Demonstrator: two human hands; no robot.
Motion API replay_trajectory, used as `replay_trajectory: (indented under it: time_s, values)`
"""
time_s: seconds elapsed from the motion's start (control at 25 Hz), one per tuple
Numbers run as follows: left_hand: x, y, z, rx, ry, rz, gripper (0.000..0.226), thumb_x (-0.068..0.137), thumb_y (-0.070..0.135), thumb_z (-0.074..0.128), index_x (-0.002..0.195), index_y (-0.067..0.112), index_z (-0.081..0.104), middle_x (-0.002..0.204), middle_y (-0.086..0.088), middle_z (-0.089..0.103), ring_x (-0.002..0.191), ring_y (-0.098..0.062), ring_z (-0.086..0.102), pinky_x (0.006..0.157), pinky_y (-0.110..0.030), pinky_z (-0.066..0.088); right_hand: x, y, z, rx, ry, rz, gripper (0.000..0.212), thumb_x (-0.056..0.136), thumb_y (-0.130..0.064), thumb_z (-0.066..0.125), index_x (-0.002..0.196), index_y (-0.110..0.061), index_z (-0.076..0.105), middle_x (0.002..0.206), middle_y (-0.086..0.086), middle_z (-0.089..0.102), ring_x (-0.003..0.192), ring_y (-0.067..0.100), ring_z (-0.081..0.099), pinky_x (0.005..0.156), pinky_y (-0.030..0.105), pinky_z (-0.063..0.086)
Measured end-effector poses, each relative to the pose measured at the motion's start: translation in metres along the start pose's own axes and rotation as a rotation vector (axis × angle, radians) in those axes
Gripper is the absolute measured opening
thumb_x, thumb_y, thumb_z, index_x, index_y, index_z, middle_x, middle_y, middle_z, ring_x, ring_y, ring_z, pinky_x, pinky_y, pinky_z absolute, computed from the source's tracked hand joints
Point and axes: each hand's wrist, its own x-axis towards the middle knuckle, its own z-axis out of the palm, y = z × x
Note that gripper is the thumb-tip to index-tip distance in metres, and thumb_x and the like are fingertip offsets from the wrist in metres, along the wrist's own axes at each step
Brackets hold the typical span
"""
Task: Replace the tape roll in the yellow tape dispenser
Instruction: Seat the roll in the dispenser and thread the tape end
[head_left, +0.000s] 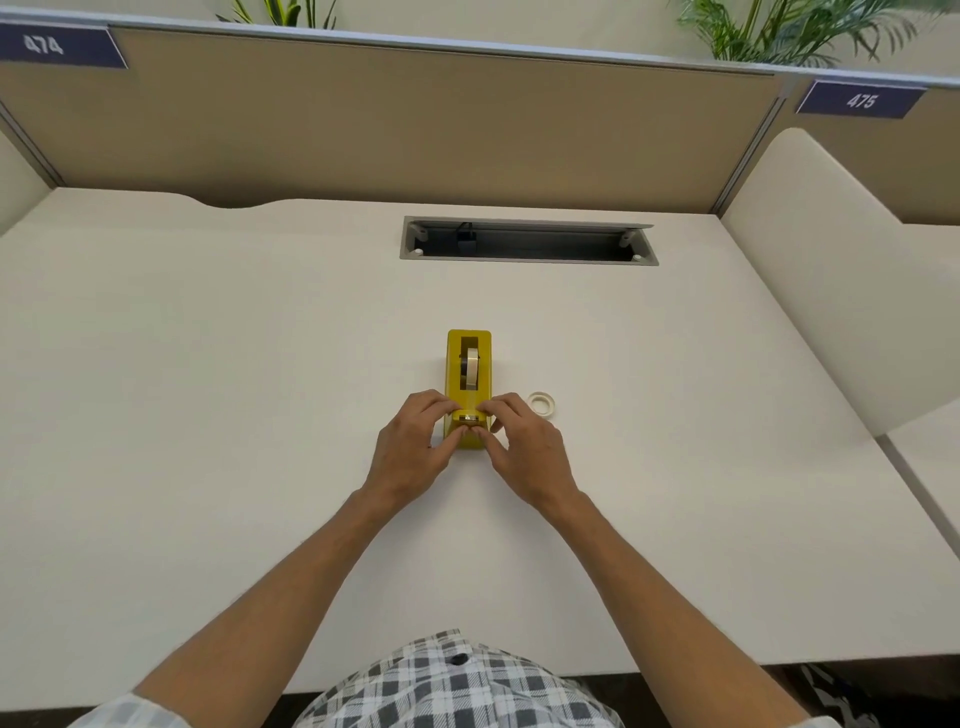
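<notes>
Yellow tape dispenser (469, 387), a long blocky body of glossy plastic, stands lengthwise on the white desk (208, 389), its narrow cutter end toward the person and its squared back end pointing at the partition. A slot runs down its top, and in that slot a pale, translucent tape roll (471, 368) sits upright on edge beside a dark hub. A strip of clear tape appears to run from the roll down to the cutter end, though it is hard to make out.

The left hand (413, 447) and the right hand (524, 447) meet at the cutter end from either side. Both have fingers curled onto the top of the dispenser's front, with thumbs and forefingers pressed close together at the cutter; whether they pinch the tape end itself I cannot tell.

Just right of the dispenser, near the right hand's knuckles, a small white ring-shaped tape roll (541, 404) lies flat on the desk.

Farther back, a grey rectangular cable tray (527, 260) is let into the desk before the tan partition (415, 119).
</notes>
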Motion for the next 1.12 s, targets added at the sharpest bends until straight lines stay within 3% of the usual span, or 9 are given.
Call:
replay_trajectory:
  time_s: [0.12,0.4,0.84,1.0,1.12]
  values:
    - [0.000,0.000,0.000,-0.009,-0.006,-0.015,0.034,0.084,0.027,0.072,0.112,0.008,0.067,0.112,-0.008,0.066,0.103,-0.020,0.060,0.080,-0.028,0.052,0.001,0.001,-0.001,0.029,-0.031,0.016,0.031,0.088,-0.035,0.068,0.114,-0.018,0.063,0.111,-0.004,0.064,0.083,0.011,0.065,0.062,0.021,0.052]
    - [0.004,0.001,-0.002,0.005,-0.011,-0.031,0.033,0.085,0.028,0.071,0.112,0.011,0.066,0.110,-0.005,0.066,0.098,-0.019,0.062,0.075,-0.034,0.058,0.009,0.004,-0.002,0.061,-0.058,0.054,0.023,0.090,-0.028,0.066,0.112,-0.021,0.066,0.109,-0.006,0.065,0.086,0.013,0.064,0.068,0.034,0.056]
    - [0.007,-0.002,-0.002,0.000,-0.051,-0.046,0.036,0.083,0.027,0.072,0.115,0.011,0.065,0.114,-0.005,0.065,0.099,-0.019,0.062,0.077,-0.039,0.059,0.011,0.001,0.000,0.016,-0.053,0.090,0.027,0.089,-0.028,0.067,0.114,-0.020,0.066,0.111,-0.006,0.066,0.087,0.014,0.065,0.068,0.029,0.054]
    - [0.006,-0.001,-0.004,0.000,-0.055,-0.053,0.036,0.084,0.025,0.072,0.116,0.010,0.064,0.116,-0.006,0.064,0.100,-0.020,0.061,0.079,-0.039,0.058,0.012,-0.001,-0.003,0.033,-0.078,0.098,0.028,0.085,-0.024,0.069,0.112,-0.021,0.065,0.107,-0.006,0.065,0.086,0.014,0.064,0.068,0.032,0.056]
    - [0.006,0.001,-0.008,0.009,-0.059,-0.045,0.038,0.084,0.026,0.071,0.119,0.010,0.064,0.118,-0.005,0.064,0.103,-0.020,0.061,0.080,-0.039,0.058,0.012,-0.005,-0.006,0.030,-0.096,0.102,0.034,0.081,-0.033,0.071,0.112,-0.023,0.064,0.107,-0.008,0.064,0.087,0.012,0.065,0.067,0.031,0.055]
